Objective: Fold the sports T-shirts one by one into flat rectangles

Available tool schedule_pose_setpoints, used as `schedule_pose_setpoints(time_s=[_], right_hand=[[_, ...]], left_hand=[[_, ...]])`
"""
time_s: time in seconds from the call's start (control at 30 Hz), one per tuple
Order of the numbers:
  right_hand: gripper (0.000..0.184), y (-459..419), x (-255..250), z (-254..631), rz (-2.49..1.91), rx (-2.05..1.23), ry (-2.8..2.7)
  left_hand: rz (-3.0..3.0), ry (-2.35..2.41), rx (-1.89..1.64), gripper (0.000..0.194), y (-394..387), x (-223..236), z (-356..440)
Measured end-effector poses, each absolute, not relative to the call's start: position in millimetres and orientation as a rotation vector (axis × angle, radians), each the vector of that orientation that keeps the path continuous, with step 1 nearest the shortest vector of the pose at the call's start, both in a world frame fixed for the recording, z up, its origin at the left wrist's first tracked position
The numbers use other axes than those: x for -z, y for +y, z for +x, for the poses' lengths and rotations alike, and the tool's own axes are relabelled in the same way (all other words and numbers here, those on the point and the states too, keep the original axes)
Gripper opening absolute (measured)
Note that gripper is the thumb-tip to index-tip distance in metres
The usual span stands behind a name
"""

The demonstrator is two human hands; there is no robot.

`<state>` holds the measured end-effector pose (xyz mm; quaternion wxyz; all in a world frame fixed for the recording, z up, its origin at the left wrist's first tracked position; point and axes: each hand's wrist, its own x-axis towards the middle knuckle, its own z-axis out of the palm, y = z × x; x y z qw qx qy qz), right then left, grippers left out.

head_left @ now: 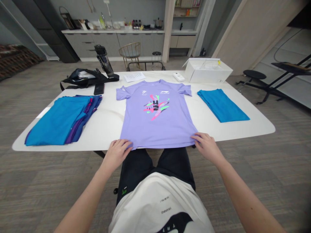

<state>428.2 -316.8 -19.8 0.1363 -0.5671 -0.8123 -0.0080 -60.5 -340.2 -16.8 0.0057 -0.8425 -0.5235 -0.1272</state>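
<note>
A lavender T-shirt (pixel 155 129) lies spread flat, front side up, with its neck toward the far side of the table and its hem at the near edge. A colourful print covers its chest. At the hem's left corner, the fingers of my left hand (pixel 117 152) are closed on the cloth. My right hand (pixel 206 145) pinches the right corner of the same hem. To the left sits a stack of folded blue and purple clothes (pixel 57 119). A folded blue garment (pixel 223 105) lies on the right.
The white table (pixel 109 124) also bears a black bag (pixel 85 77), a phone (pixel 99 89), a dark bottle (pixel 104 60), a printed sheet (pixel 134 76), a small white device (pixel 178 77) and a white box (pixel 207 70). Behind it stand a chair (pixel 130 50) and a kitchen counter (pixel 114 31).
</note>
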Motion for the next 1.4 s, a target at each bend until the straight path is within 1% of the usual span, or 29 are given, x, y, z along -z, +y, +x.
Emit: schedule_pose_setpoints(time_s=[0.13,0.23,0.37,0.43,0.57,0.63,0.83,1.07,1.2,1.4], right_hand=[[0.024,-315.1,20.2,428.9,-1.624,0.132,-2.442],[0.024,-318.6,20.8,431.0,-1.605,0.206,-2.409],[0.021,-324.8,21.2,424.0,-1.638,0.303,-2.301],[0.020,-326.1,21.2,417.1,-1.635,0.332,-2.314],[0.023,-324.0,21.1,406.5,-1.572,0.274,-2.426],[0.022,-322.1,21.4,405.3,-1.559,0.250,-2.456],[0.021,-324.8,23.7,411.7,-1.566,0.255,-2.367],[0.019,-339.9,26.3,414.7,-1.543,0.230,-2.442],[0.032,-339.7,29.4,421.2,-1.585,0.195,-2.384],[0.022,-337.3,23.0,444.3,-1.538,0.103,-2.383]], left_hand=[[-2.677,-1.553,0.307,0.025,-332.7,19.4,-62.5],[-2.655,-1.545,0.336,0.022,-335.3,19.1,-60.9],[-2.646,-1.512,0.349,0.031,-340.0,17.6,-46.6],[-2.666,-1.477,0.354,0.028,-339.4,18.4,-35.5],[-2.677,-1.434,0.406,0.023,-334.2,22.3,-15.2],[-2.672,-1.427,0.433,0.020,-332.3,22.9,-9.6],[-2.636,-1.399,0.583,0.017,-337.0,18.2,-8.5],[-2.680,-1.301,0.347,0.018,-347.5,20.1,-10.0],[-2.673,-1.354,0.382,0.020,-345.4,21.2,-8.8],[-2.815,-1.340,0.336,0.021,-344.0,17.0,-16.0]])
